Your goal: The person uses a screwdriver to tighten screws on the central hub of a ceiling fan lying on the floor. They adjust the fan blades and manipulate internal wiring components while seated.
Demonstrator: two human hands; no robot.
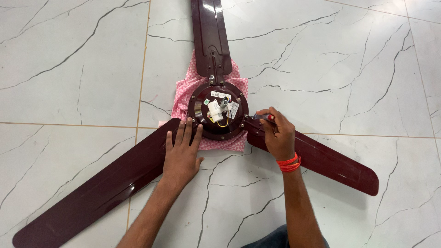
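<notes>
Ceiling fan (218,109), frame centre: left hand (181,151) flat on blade (105,188); right hand (277,135) grips screwdriver (262,117). Keep tip seated squarely in the screw.

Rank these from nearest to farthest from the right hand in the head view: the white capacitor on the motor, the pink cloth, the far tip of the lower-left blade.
1. White capacitor, left of the right hand, on the motor hub.
2. Pink cloth, under the hub, showing beyond the capacitor.
3. Lower-left blade tip, far down at the left corner.
</notes>
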